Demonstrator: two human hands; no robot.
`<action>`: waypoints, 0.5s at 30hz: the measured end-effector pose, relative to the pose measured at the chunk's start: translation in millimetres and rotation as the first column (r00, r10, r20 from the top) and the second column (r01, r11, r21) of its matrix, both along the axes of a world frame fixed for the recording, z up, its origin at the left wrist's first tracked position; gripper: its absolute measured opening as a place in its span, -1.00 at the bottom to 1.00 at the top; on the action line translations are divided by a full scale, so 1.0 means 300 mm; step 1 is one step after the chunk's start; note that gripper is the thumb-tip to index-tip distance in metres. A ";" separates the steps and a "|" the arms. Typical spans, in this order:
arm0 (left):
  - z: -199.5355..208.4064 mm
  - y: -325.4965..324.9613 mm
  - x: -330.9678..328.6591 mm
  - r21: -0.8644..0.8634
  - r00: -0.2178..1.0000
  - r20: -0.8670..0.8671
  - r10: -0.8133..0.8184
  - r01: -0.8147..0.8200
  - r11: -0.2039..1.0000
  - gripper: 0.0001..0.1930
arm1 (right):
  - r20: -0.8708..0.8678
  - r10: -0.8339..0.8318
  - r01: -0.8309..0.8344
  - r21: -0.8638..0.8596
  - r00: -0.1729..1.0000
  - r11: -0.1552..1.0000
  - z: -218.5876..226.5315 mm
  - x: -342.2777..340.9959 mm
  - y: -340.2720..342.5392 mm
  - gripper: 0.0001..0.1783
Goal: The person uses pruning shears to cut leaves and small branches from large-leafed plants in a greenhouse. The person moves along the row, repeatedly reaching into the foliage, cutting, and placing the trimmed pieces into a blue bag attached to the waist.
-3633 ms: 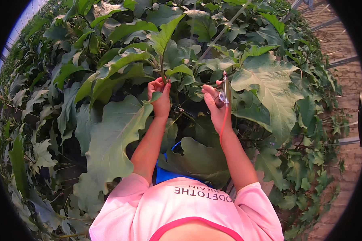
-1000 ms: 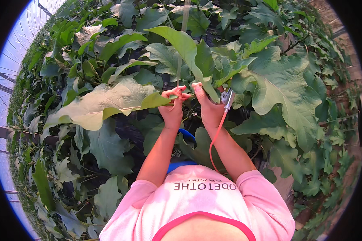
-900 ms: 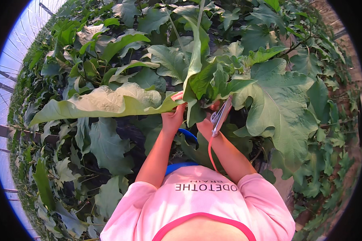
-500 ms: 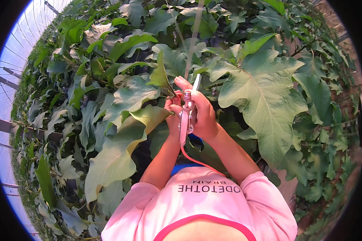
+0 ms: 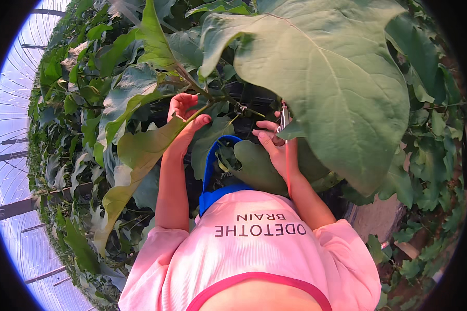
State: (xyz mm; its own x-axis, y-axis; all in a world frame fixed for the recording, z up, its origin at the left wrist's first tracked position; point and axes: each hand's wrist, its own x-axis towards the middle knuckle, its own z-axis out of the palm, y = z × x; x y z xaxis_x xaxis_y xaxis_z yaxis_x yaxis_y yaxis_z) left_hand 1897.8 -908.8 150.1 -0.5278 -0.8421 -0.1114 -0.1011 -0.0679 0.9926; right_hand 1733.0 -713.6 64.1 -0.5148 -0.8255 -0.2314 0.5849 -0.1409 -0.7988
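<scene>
My left hand (image 5: 184, 124) is at a forked stem (image 5: 213, 97), its thumb and fingers apart. A leaf stalk crosses between them, running down to a yellow-green leaf (image 5: 140, 147) that hangs over my left forearm. My right hand (image 5: 277, 145) holds small metal pruning shears (image 5: 284, 118) upright against the palm, its thumb and a finger loosely extended toward the left. A pinkish-red strap runs down from the shears along the wrist. One broad lobed leaf (image 5: 327, 78) covers part of the shears and the outer side of that hand.
Dense leafy plants (image 5: 88, 135) surround me on both sides. A blue-rimmed bag or pouch (image 5: 208, 171) hangs open at my waist. Light sheeting with thin ribs (image 5: 10, 135) stands along the left edge. Soil and a pale slab (image 5: 376, 217) show at the lower right.
My hands have moved apart from their earlier meeting point, left hand leftward, right hand rightward with the shears. The broad leaf appears larger and overlaps the right hand. The blue rim shows more.
</scene>
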 end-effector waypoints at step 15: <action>-0.620 -0.412 -0.005 -0.199 0.956 0.175 -0.234 0.267 0.943 -0.75 | -0.336 0.028 0.059 0.245 0.941 0.968 -0.108 0.035 0.080 -0.61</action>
